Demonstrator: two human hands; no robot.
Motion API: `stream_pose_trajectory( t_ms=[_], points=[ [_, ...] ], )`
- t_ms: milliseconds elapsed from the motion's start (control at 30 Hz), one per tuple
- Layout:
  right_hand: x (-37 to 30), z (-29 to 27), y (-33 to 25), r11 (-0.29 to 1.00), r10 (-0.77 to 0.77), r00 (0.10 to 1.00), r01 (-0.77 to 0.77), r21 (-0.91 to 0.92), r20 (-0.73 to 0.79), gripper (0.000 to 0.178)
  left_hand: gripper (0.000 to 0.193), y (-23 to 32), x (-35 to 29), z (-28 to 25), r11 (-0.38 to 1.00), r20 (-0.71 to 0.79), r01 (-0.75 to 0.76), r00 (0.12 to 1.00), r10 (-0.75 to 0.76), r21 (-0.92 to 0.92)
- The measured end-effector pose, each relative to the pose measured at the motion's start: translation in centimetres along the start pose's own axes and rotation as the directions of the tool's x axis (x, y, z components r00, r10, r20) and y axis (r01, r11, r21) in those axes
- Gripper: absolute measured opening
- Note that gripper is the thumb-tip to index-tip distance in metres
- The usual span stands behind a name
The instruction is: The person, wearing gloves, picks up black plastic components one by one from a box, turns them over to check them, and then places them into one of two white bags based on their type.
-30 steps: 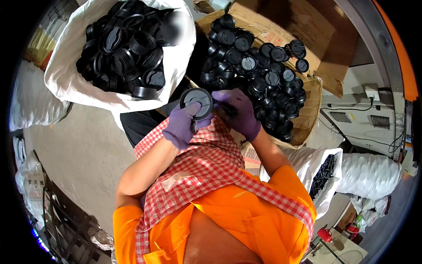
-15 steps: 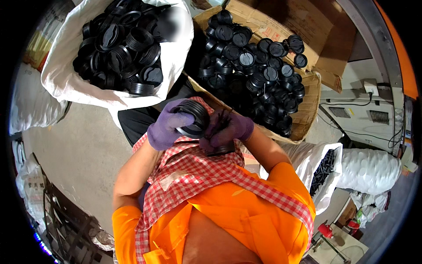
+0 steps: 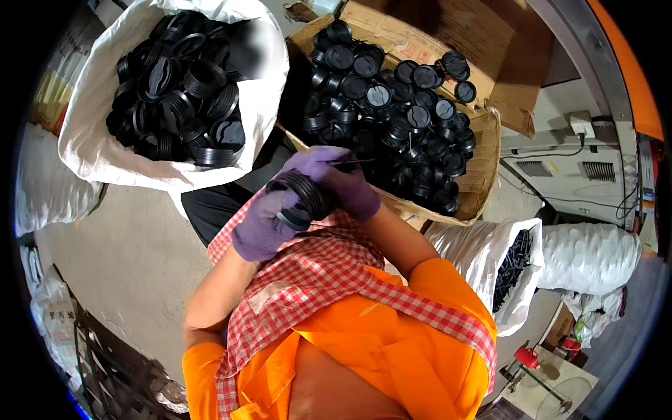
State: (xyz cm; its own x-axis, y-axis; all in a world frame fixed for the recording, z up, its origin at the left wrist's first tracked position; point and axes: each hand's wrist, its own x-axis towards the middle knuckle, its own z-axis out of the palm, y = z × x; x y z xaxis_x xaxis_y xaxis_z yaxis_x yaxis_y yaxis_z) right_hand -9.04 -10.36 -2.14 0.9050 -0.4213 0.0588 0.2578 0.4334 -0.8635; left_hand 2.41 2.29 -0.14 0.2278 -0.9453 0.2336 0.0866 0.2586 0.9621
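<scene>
My gloved left hand (image 3: 259, 229) is closed around a black ribbed plastic ring cap (image 3: 308, 194), held tilted over my lap. Curled against the far and right sides of that cap is my gloved right hand (image 3: 344, 185). From its fingers a thin black plastic strip (image 3: 355, 162) sticks out to the right; whatever else lies inside the grip is hidden. Both hands meet in front of the red checked apron (image 3: 308, 269), just short of the cardboard box (image 3: 483, 164) full of black round caps (image 3: 413, 136).
At the far left, a white sack (image 3: 80, 136) stands open, heaped with larger black ribbed caps (image 3: 178, 108). To the right, another white sack (image 3: 462, 248) holds thin black pieces (image 3: 514, 269). Beyond it lies a bulky white bundle (image 3: 591, 259). A grey cabinet (image 3: 560, 178) stands behind.
My right hand has moved left and come up against the ring cap. The round black part seen under it before no longer shows. My left hand has dropped slightly nearer my body.
</scene>
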Motion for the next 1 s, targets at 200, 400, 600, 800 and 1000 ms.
stream_pose_trajectory(
  t_ms=[200,400,600,800,1000],
  points=[
    [1.3,-5.2,3.7,0.676,-0.437,0.876,0.172,-0.717,-0.203,0.013,0.044,-0.5,0.7,2.5,0.634,-0.241,0.142,0.968,0.073,0.760],
    [0.2,-13.9,6.9,0.413,-0.510,0.728,-0.260,-0.873,-0.458,0.015,0.043,4.9,4.2,-3.2,0.281,-0.015,-0.143,0.869,0.494,0.949],
    [-1.5,-22.5,3.3,-0.212,-0.243,0.787,-0.613,-0.761,-0.567,0.027,0.067,9.4,6.6,-10.5,-0.095,-0.132,0.232,0.792,0.597,0.968],
    [0.3,-25.5,5.0,-0.292,-0.020,0.705,-0.682,-0.670,-0.709,0.029,0.057,3.6,5.8,-4.6,0.182,-0.044,-0.033,0.914,0.403,0.983],
    [-0.3,-25.6,0.9,-0.420,-0.052,0.828,-0.525,-0.740,-0.558,0.029,0.040,0.7,3.1,-1.9,0.616,-0.041,-0.017,0.996,0.081,0.787]
  ],
)
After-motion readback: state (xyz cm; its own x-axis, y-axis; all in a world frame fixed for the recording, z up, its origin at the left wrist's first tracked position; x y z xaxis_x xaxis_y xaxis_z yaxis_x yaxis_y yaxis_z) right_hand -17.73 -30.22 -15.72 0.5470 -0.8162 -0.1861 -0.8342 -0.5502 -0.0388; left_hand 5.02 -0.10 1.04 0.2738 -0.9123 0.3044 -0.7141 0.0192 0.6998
